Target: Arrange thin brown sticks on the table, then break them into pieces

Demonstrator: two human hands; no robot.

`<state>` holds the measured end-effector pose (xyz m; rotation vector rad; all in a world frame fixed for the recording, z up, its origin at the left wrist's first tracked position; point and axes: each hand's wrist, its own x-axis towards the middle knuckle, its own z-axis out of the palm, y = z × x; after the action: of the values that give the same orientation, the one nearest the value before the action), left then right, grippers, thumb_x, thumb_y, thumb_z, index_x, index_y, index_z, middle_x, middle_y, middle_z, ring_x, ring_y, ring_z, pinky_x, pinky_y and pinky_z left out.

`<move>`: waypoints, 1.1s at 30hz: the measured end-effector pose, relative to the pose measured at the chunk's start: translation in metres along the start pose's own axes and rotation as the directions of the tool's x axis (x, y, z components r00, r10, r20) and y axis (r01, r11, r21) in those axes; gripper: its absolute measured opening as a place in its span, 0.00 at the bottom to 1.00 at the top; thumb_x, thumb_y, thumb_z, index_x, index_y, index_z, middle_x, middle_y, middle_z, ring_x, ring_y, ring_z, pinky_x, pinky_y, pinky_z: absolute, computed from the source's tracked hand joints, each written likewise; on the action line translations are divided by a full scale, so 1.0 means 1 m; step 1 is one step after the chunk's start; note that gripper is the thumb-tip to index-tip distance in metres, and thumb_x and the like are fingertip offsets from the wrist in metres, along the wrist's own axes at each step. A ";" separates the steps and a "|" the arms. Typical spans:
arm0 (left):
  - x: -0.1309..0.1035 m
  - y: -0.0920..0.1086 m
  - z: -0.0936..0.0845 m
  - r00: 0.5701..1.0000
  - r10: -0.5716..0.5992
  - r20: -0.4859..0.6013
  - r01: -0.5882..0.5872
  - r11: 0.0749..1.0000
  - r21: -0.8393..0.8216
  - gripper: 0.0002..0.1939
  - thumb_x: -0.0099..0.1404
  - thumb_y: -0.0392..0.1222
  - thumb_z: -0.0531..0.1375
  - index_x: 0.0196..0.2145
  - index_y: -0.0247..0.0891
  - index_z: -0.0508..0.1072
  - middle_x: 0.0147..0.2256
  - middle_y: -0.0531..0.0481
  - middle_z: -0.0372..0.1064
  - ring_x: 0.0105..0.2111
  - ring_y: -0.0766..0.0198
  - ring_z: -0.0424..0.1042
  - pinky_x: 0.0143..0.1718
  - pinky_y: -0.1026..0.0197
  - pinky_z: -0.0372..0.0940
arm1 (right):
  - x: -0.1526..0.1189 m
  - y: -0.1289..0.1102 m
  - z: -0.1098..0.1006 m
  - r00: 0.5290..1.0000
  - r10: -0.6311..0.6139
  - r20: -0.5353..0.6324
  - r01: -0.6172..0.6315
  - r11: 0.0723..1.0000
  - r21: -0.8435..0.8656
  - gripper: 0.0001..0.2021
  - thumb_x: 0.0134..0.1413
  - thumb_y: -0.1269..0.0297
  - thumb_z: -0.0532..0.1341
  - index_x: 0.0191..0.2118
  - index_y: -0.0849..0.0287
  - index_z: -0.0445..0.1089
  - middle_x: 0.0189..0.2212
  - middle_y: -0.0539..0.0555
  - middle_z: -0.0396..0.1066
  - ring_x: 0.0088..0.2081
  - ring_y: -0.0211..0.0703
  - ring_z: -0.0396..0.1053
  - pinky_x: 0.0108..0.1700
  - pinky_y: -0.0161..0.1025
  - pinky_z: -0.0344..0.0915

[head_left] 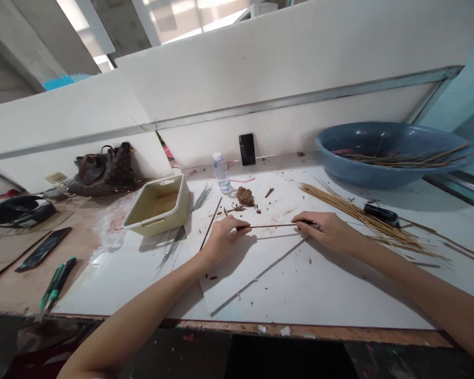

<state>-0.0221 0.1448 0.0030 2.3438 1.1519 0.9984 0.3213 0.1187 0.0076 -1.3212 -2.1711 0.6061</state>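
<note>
A thin brown stick (273, 226) stretches level between my hands, just above the white sheet. My left hand (224, 235) pinches its left end between thumb and fingers. At the other end, the fingers of my right hand (324, 227) close round it. Dark brown material shows at both fingertips; its kind is unclear. Beyond the stick lies a lumpy brown mass (245, 196), clay-like, with crumbs around it. A longer dark stick (211, 223) rests on the sheet beside my left hand. To the right of my right hand, a bundle of tan sticks (351, 210) is fanned out.
A blue basin (383, 176) holding sticks stands back right, near a black-handled tool (381, 215). At the back are a water bottle (221, 173) and a phone (247, 149). Leftward are a yellowish bin (158, 221), thin wires (171, 247), a handbag (102, 171) and green-black-handled pliers (58, 283).
</note>
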 end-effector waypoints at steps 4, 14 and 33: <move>-0.003 -0.002 0.003 0.999 0.013 -0.045 -0.014 1.000 -0.014 0.07 0.73 0.43 0.68 0.47 0.44 0.83 0.36 0.49 0.81 0.34 0.60 0.80 0.40 0.59 0.74 | 0.000 0.001 0.000 1.000 0.014 -0.014 -0.014 1.000 0.002 0.15 0.72 0.49 0.58 0.50 0.50 0.78 0.48 0.55 0.84 0.46 0.53 0.80 0.47 0.47 0.72; -0.004 0.002 0.004 0.997 0.026 -0.067 -0.030 0.998 -0.050 0.06 0.73 0.45 0.68 0.45 0.43 0.81 0.37 0.49 0.82 0.36 0.59 0.81 0.42 0.58 0.75 | -0.001 -0.001 -0.001 0.999 -0.038 -0.027 0.038 0.999 -0.027 0.15 0.73 0.51 0.57 0.47 0.50 0.79 0.47 0.56 0.84 0.46 0.55 0.81 0.49 0.49 0.74; -0.004 0.002 0.003 0.999 -0.016 -0.037 0.017 1.000 0.011 0.04 0.72 0.43 0.68 0.40 0.44 0.84 0.36 0.49 0.81 0.34 0.59 0.79 0.40 0.58 0.74 | 0.000 -0.001 -0.002 0.998 -0.060 -0.023 0.059 0.997 -0.040 0.16 0.73 0.52 0.57 0.47 0.51 0.81 0.47 0.57 0.85 0.46 0.55 0.81 0.51 0.52 0.75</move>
<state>-0.0207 0.1401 0.0007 2.3300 1.1923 1.0366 0.3217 0.1179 0.0097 -1.2722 -2.2050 0.5241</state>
